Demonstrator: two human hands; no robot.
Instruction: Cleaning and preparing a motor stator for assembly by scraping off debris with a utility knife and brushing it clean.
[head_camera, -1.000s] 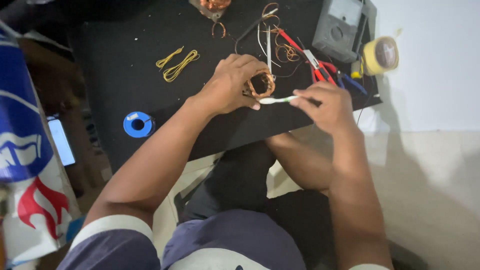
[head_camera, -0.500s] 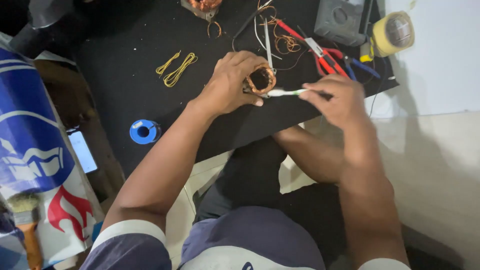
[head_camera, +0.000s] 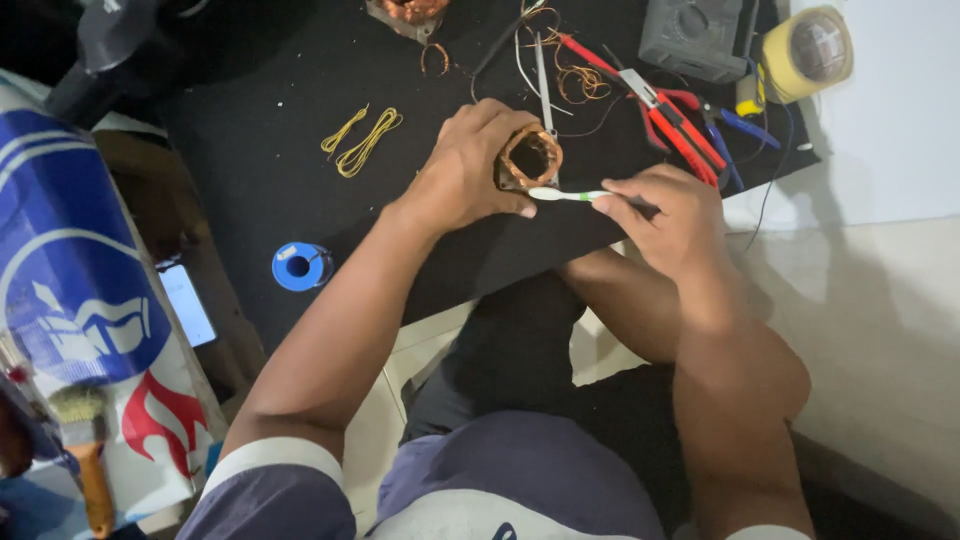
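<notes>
Fingers of the left hand (head_camera: 465, 170) wrap around a copper coil (head_camera: 530, 158), clamped on it and tipping its open ring toward the camera, probably so the winding faces the tool. Beside it, the right hand (head_camera: 665, 215) is pinched shut on a thin white stick (head_camera: 567, 195), whose tip touches the coil's lower rim just under the left thumb. Both hands hover over the near edge of the black bench (head_camera: 260, 170), likely to keep the work close to the body.

Farther out lie one blue solder spool (head_camera: 300, 266) near the left forearm, one bundle of yellow wire (head_camera: 362, 140), one pair of red-handled pliers (head_camera: 672, 118), one grey meter (head_camera: 700, 35), one roll of yellow tape (head_camera: 805, 50) and a second copper-wound part (head_camera: 408, 12) at the far edge. A brush (head_camera: 85, 440) lies off the bench to the left.
</notes>
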